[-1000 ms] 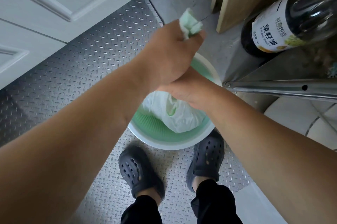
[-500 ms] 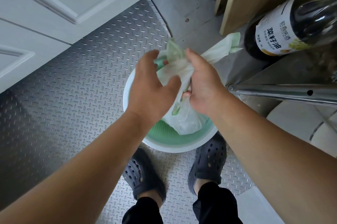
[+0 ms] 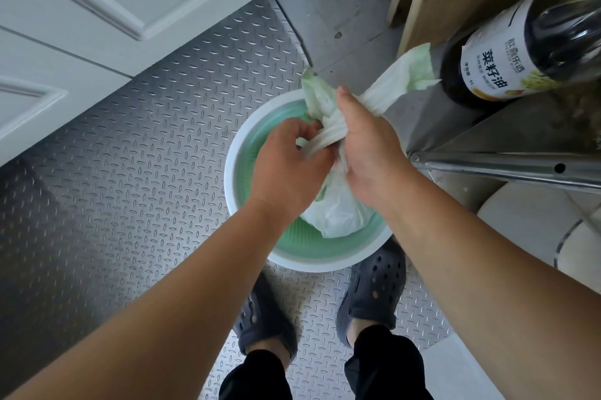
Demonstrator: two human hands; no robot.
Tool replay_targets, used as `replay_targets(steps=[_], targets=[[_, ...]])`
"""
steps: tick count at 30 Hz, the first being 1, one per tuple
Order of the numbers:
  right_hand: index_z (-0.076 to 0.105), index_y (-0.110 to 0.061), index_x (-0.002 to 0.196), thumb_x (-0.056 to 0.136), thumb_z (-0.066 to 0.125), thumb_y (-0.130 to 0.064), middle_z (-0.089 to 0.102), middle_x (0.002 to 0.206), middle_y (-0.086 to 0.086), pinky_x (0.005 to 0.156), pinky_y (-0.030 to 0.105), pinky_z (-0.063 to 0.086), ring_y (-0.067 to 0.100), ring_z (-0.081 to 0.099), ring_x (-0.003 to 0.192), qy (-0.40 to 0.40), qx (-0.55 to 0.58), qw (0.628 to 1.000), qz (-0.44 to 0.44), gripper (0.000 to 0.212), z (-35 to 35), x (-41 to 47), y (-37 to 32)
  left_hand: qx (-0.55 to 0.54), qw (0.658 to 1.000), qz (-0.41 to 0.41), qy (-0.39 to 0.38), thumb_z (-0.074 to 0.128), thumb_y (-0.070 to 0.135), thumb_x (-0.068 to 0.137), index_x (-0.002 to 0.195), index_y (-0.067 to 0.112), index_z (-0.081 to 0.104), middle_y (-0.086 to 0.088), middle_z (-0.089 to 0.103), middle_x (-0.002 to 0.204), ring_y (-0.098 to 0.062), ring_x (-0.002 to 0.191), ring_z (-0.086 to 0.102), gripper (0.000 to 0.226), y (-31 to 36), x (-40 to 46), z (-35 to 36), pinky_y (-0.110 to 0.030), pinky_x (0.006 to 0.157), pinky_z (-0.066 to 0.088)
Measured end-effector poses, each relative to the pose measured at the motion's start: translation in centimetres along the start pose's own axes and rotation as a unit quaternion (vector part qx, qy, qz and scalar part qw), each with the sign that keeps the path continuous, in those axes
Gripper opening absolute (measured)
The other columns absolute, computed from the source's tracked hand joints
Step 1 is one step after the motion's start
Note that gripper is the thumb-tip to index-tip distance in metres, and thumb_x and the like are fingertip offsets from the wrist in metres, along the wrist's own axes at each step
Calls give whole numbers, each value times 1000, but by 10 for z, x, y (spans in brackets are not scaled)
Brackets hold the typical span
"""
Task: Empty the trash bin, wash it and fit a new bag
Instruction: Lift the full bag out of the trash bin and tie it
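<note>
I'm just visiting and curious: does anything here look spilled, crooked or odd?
Nothing looks spilled or broken. Both hands, left hand and right hand, are gathering the neck of the pale green trash bag over the round bin. The oil bottle only seems tilted, probably from the wide lens.

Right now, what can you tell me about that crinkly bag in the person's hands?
The trash bag is thin, crinkly plastic, whitish with a pale green tint. Its full, rounded body hangs inside the round bin, which has a white rim and green inside. Its top is gathered and twisted. The left hand and right hand both grip that gathered neck. Two loose ends stick out above: a short one upward, a longer one toward the dark bottle.
</note>
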State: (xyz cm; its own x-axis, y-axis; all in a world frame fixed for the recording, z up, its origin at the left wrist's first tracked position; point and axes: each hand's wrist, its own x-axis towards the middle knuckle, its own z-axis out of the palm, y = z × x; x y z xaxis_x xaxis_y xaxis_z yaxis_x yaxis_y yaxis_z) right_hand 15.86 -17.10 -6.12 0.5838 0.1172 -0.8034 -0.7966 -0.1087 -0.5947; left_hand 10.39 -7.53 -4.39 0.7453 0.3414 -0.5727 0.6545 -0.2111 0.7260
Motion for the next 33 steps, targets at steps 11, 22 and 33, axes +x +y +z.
replay_targets(steps=[11,22,33], targets=[[66,-18,76,84,62,-39,55,62,0,48,27,32,12,46,53,-57,71,995,-42,23,-18,-5,-19,12,995,9,-100,52,9,87,92,30,74,12,68,68,-9,58,55,31,-4,14,-10,-21,58,45],[59,-5,101,96,58,-22,47,64,12,45,26,23,13,37,45,-72,83,994,-19,18,-25,-5,-24,78,989,45,-116,75,29,71,87,12,64,-4,61,107,-15,94,61,26,-4,18,-11,-17,88,46],[53,-3,111,97,49,-19,48,72,9,51,29,21,14,37,54,-195,150,969,23,22,-30,-5,-24,-92,984,-8,-153,62,5,88,106,7,70,-15,74,95,-32,94,72,19,3,29,-13,-46,95,55]])
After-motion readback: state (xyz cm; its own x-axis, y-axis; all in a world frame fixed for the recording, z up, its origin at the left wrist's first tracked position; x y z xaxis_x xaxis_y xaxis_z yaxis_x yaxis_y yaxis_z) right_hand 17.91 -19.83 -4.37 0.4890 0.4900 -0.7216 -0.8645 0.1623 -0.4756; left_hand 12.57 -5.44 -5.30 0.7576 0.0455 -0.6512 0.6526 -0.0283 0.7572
